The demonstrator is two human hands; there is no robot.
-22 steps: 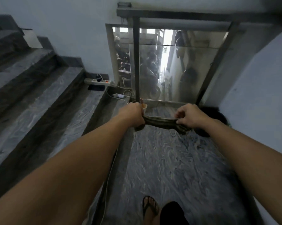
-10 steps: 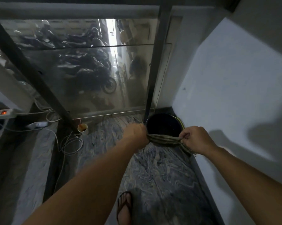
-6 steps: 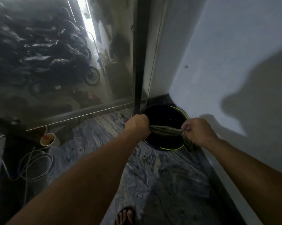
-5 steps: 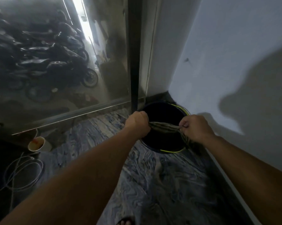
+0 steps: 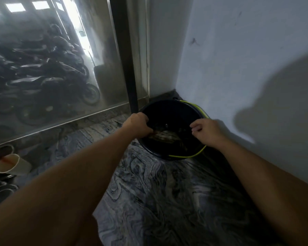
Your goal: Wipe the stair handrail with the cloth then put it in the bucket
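Note:
A dark bucket (image 5: 169,103) with a yellow-green handle (image 5: 188,155) stands on the floor in the corner by the wall. The striped, twisted cloth (image 5: 164,137) hangs low inside the bucket. My left hand (image 5: 137,124) is over the bucket's left rim, its fingers closed on the cloth's left end. Over the right rim, my right hand (image 5: 207,130) has loosely curled fingers and no cloth in them. The handrail itself is out of view; only a dark post (image 5: 126,59) shows.
A glass panel (image 5: 52,68) to the left of the post looks down on parked motorbikes. A white cup (image 5: 13,165) lies at the left on the marbled floor (image 5: 158,192). The white wall (image 5: 238,68) is close on the right.
I have come closer to the bucket. The cloth has dropped from above the rim into the bucket, and my right hand has let go of its end.

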